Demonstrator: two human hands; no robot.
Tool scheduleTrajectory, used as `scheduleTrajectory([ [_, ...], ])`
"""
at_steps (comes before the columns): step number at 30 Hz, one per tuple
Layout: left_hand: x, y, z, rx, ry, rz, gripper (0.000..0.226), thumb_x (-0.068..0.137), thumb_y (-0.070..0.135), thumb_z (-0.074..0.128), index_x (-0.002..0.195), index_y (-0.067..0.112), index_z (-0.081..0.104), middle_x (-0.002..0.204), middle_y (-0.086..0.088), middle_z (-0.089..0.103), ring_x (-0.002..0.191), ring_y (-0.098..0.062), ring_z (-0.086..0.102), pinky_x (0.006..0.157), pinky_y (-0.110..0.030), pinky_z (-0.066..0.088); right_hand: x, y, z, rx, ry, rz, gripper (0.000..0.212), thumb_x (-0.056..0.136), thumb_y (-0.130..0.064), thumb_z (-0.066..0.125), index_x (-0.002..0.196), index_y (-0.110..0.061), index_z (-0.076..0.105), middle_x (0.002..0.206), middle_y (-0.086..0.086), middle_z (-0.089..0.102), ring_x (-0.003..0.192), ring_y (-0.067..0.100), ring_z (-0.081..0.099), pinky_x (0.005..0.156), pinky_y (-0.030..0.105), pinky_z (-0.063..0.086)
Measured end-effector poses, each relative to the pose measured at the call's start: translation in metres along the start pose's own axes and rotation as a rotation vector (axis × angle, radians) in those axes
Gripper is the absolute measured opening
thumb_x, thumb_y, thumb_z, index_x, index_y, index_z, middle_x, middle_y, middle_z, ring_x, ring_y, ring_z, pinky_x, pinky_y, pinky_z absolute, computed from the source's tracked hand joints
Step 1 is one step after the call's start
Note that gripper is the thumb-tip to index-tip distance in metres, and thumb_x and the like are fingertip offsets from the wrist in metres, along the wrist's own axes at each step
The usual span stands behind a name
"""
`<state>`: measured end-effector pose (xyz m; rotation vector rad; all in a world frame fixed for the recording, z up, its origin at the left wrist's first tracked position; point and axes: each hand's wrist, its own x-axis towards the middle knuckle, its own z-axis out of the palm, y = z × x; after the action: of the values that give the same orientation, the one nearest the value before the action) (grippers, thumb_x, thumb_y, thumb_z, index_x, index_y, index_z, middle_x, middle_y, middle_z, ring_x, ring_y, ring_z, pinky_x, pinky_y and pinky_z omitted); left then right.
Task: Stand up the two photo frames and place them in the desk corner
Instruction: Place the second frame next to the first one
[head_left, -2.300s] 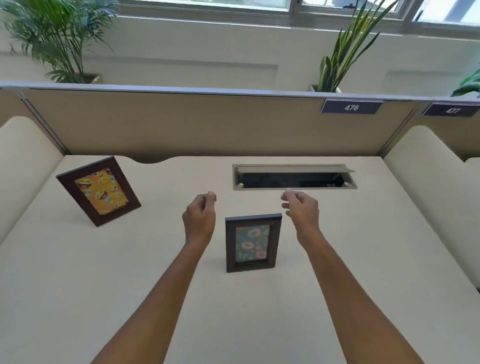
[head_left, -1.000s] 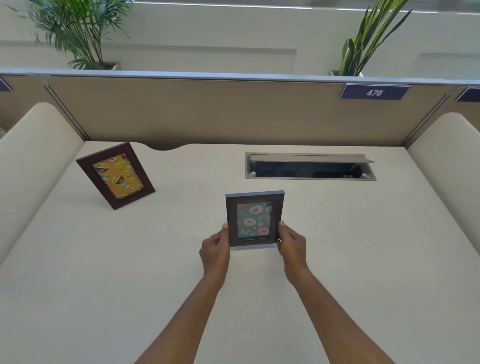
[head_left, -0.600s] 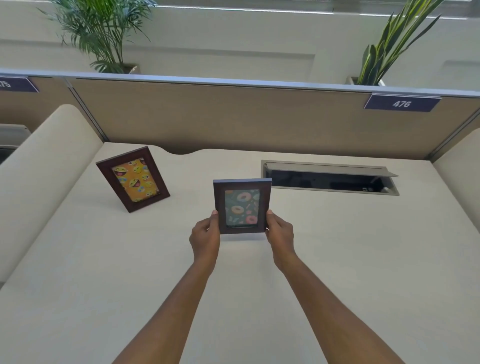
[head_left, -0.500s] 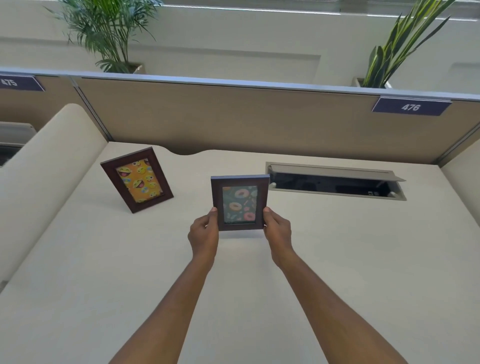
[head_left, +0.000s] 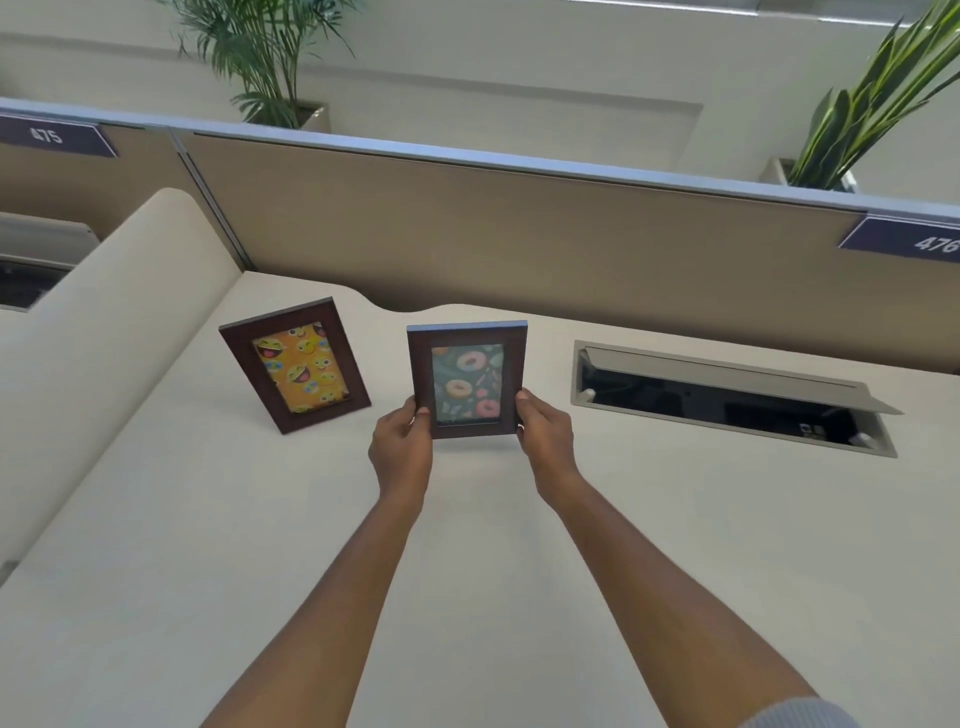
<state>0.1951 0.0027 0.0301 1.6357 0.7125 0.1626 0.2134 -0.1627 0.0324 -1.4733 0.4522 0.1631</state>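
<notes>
A dark wooden frame with a donut picture (head_left: 466, 382) is upright above the cream desk (head_left: 208, 545), held between both hands. My left hand (head_left: 401, 451) grips its lower left edge and my right hand (head_left: 543, 439) grips its lower right edge. A second dark frame with an orange emoji picture (head_left: 296, 365) stands tilted on the desk to the left, near the back left corner. A narrow gap separates the two frames.
A brown partition wall (head_left: 519, 228) runs along the desk's back edge. A padded cream side panel (head_left: 98, 332) bounds the left. An open cable tray (head_left: 727, 400) is set into the desk at right. Potted plants (head_left: 265, 57) stand behind the partition.
Both hands closed on the donut frame, lifted it off the desk and carried it left and back toward the emoji frame. The emoji frame has stayed put.
</notes>
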Motion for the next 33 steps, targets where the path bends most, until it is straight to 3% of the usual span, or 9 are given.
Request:
scheduleTrajectory([
  [10, 0.05, 0.001, 0.0, -0.017, 0.068, 0.004, 0.042, 0.1, 0.032, 0.059, 0.138, 0.016, 0.064, 0.132, 0.003, 0.059, 0.12, -0.015, 0.053, 0.107, -0.03, 0.039, 0.036, -0.001, 0.039, -0.031, -0.036, -0.002, 0.037, 0.102, -0.04, 0.054, 0.122, -0.018, 0.076, 0.122, -0.001, 0.077, 0.121, 0.021, 0.067, 0.111, 0.045, 0.049],
  [18, 0.077, 0.0, 0.0, -0.026, 0.096, -0.015, 0.041, 0.102, 0.027, 0.056, 0.141, 0.015, 0.061, 0.146, -0.001, 0.059, 0.134, -0.022, 0.053, 0.103, -0.025, 0.036, 0.059, -0.003, 0.063, -0.07, -0.04, -0.019, 0.04, 0.101, -0.042, 0.055, 0.124, -0.017, 0.076, 0.123, -0.001, 0.076, 0.121, 0.02, 0.067, 0.11, 0.044, 0.051],
  [27, 0.085, -0.005, 0.007, 0.145, 0.104, 0.073, 0.044, 0.105, 0.019, 0.047, 0.148, 0.011, 0.052, 0.145, -0.013, 0.051, 0.133, -0.031, 0.049, 0.099, -0.024, 0.03, 0.076, -0.005, 0.079, -0.121, -0.022, -0.033, 0.042, 0.1, -0.044, 0.056, 0.126, -0.016, 0.074, 0.125, 0.0, 0.075, 0.119, 0.02, 0.068, 0.108, 0.042, 0.053],
  [33, 0.088, -0.004, 0.007, 0.199, 0.082, 0.108, 0.046, 0.105, 0.021, 0.05, 0.149, 0.008, 0.05, 0.143, -0.016, 0.051, 0.131, -0.032, 0.05, 0.105, -0.03, 0.036, 0.08, -0.001, 0.086, -0.137, -0.024, -0.052, 0.038, 0.1, -0.043, 0.054, 0.123, -0.02, 0.076, 0.118, -0.004, 0.078, 0.112, 0.017, 0.071, 0.105, 0.04, 0.055],
])
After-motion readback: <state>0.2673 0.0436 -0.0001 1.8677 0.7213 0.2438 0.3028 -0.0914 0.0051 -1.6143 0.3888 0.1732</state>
